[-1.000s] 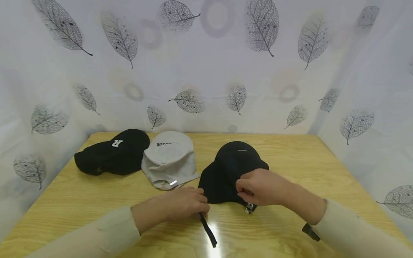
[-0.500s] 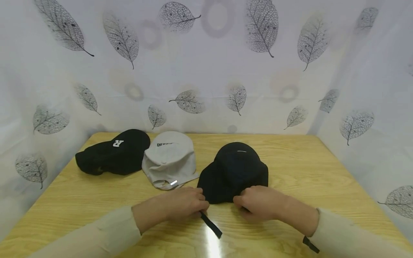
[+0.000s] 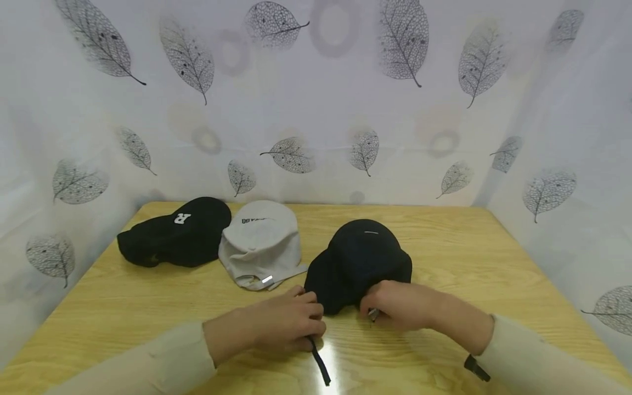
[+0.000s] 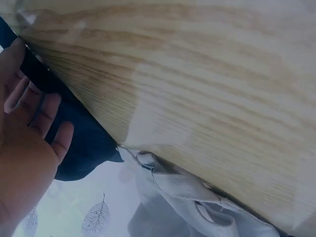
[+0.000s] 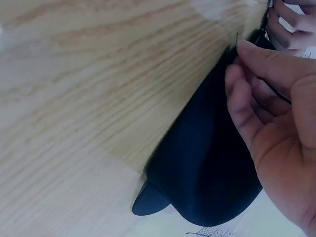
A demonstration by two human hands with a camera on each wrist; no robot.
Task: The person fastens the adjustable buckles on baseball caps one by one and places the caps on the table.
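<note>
A dark cap (image 3: 367,258) lies in the middle of the table in the head view, its back edge toward me. My left hand (image 3: 291,321) pinches the cap's narrow black strap (image 3: 320,362) at the cap's left, and the strap's loose end hangs below the fingers. In the left wrist view, a dark band (image 4: 34,71) runs between thumb and fingers. My right hand (image 3: 400,304) pinches at the near edge of the cap, where a small metal buckle (image 3: 373,314) shows at the fingertips. From the right wrist, thumb and index finger (image 5: 234,79) meet at that edge.
A pale grey cap (image 3: 259,241) with its own strap sits just left of the dark cap. Beyond it is a black cap (image 3: 182,233) with a white letter R. A leaf-print curtain (image 3: 316,109) closes off the back and sides of the wooden table (image 3: 454,247).
My right hand has come down from above the cap's side to the buckle at its near edge. My left hand stays on the strap, whose loose end swings slightly.
</note>
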